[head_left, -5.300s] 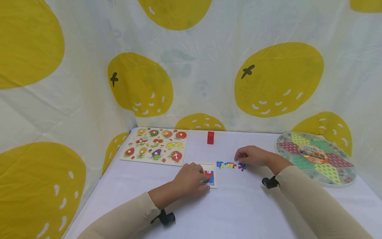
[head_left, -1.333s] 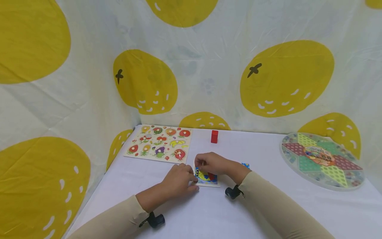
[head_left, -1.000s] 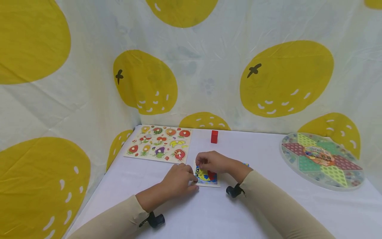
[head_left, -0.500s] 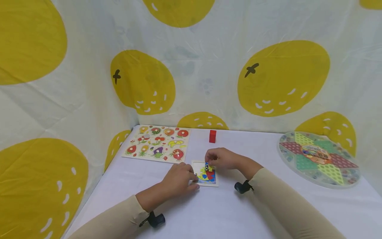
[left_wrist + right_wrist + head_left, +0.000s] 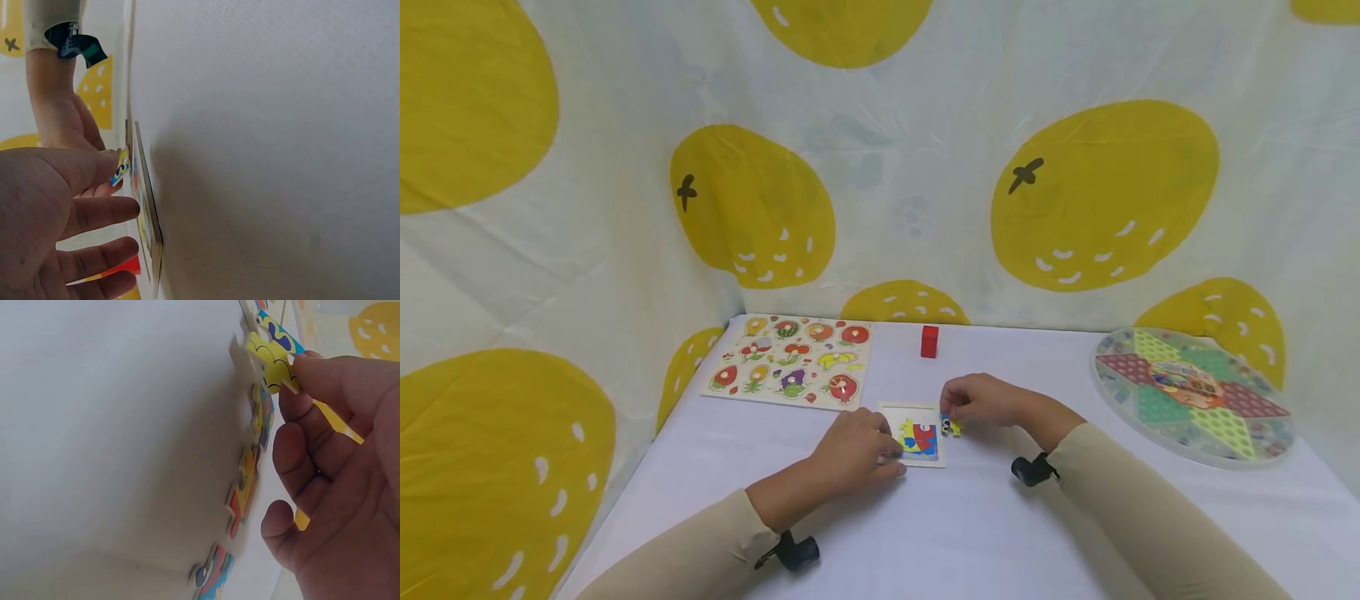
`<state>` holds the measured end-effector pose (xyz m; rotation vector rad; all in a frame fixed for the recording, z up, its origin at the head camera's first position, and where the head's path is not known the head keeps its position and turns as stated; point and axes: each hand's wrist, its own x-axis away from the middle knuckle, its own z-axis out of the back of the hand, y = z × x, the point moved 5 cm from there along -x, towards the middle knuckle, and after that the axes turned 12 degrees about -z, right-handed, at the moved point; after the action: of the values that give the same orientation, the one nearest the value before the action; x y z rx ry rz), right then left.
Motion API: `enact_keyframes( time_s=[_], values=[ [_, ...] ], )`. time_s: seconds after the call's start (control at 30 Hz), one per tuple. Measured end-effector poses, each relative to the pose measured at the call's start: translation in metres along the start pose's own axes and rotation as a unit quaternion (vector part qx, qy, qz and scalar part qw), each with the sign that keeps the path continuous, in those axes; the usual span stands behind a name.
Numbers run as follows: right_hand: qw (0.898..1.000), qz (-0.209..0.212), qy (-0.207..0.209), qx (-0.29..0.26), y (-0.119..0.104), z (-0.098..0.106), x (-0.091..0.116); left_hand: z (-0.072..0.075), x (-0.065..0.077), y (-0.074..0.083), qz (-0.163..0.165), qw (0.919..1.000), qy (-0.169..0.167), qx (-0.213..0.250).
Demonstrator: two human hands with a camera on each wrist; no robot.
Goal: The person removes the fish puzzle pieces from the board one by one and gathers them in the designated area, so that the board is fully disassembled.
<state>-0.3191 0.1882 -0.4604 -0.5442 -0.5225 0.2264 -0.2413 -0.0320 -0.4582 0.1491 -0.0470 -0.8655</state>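
The right hand (image 5: 981, 400) pinches a yellow-and-blue, knobbed jigsaw piece (image 5: 270, 353), tilted and raised above the flat white table (image 5: 970, 542); its long axis is unclear. Just left of this grip lies the pale wooden, shallow rectangular tray (image 5: 928, 465), partly filled, with the left hand (image 5: 853, 446), fingers loosely extended, at its near-left side. 3 loose, multicoloured jigsaw pieces (image 5: 247, 487) lie beneath the right hand.
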Motion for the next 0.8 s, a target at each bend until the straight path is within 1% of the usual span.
enact_keyframes(
  time_s=[0.13, 0.3, 0.53, 0.8],
  values=[
    [1.0, -0.004, -0.004, 0.007, 0.0028, -0.0019, 0.0012, -0.0008, -0.0016, 0.0007, -0.001, 1.0, 0.002, -0.002],
    [1.0, -0.012, 0.004, 0.017, 0.0052, -0.0029, 0.0019, -0.0004, -0.0024, 0.002, 0.001, 1.0, 0.002, -0.005],
    [0.999, 0.005, 0.013, 0.032, 0.0049, -0.0042, 0.0021, 0.0017, -0.0014, 0.0054, 0.0, 1.0, 0.004, -0.008],
    [0.999, 0.0, 0.024, 0.033, 0.0077, -0.0022, 0.0007, -0.0005, -0.0026, 0.0047, -0.002, 1.0, 0.005, -0.007]
  ],
)
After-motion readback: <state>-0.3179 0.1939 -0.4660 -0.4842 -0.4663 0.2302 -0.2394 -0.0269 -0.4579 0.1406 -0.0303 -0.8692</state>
